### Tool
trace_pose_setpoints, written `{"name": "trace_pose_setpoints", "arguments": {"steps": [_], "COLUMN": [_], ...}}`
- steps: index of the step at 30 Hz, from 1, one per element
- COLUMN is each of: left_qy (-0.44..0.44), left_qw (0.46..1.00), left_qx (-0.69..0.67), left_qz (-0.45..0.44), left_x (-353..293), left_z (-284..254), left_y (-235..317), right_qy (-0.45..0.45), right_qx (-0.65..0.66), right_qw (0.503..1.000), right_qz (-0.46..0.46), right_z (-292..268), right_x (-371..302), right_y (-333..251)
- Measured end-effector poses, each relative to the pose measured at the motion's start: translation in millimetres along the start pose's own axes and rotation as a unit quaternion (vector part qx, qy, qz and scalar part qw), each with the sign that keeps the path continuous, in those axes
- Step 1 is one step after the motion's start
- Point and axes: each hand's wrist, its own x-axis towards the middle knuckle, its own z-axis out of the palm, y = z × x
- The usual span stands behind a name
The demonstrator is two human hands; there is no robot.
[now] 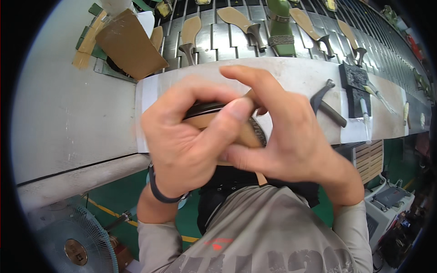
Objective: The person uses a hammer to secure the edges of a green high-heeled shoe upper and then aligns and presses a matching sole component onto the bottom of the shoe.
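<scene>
Both of my hands are closed around a tan sandal (248, 136) with a dark rim and a dark, textured band. My left hand (180, 141) wraps round its left side, the thumb pressed on top near the middle. On the other side, my right hand (293, 132) grips it with the thumb below and the index finger raised and bent. The fingertips of both hands come together over the sandal. Much of it is hidden by my fingers, and motion blurs the hands somewhat. A narrow tan strip (261, 178) hangs down below my right hand.
Beyond the white worktop (182, 75), a slatted metal conveyor (209, 45) carries several heeled soles and a green shoe last (281, 38). A hammer (334, 113) and black blocks (354, 76) lie to the right. At left are a cardboard piece (129, 45) and a fan (75, 241).
</scene>
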Motion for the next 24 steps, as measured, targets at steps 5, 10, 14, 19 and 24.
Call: {"name": "trace_pose_setpoints", "arguments": {"steps": [5,10,14,19,24], "left_qy": [0.03,0.125,0.21,0.014,0.0], "left_qw": [0.926,0.879,0.959,0.982,0.982], "left_qx": [-0.369,-0.399,-0.155,-0.188,-0.181], "left_qz": [-0.073,-0.231,-0.108,0.03,0.062], "left_x": [37,-44,-20,0,-6], "left_z": [27,65,57,32,46], "left_y": [-59,-145,-157,-140,-134], "right_qy": [0.086,0.271,0.198,-0.033,-0.03], "right_qx": [0.157,0.414,0.48,-0.116,-0.08], "right_qw": [0.973,0.812,0.761,0.977,0.996], "right_qz": [0.145,0.309,0.388,0.178,0.013], "right_z": [-57,-37,25,8,9], "right_x": [-8,-93,-144,-105,-8], "right_y": [25,84,60,55,18]}}
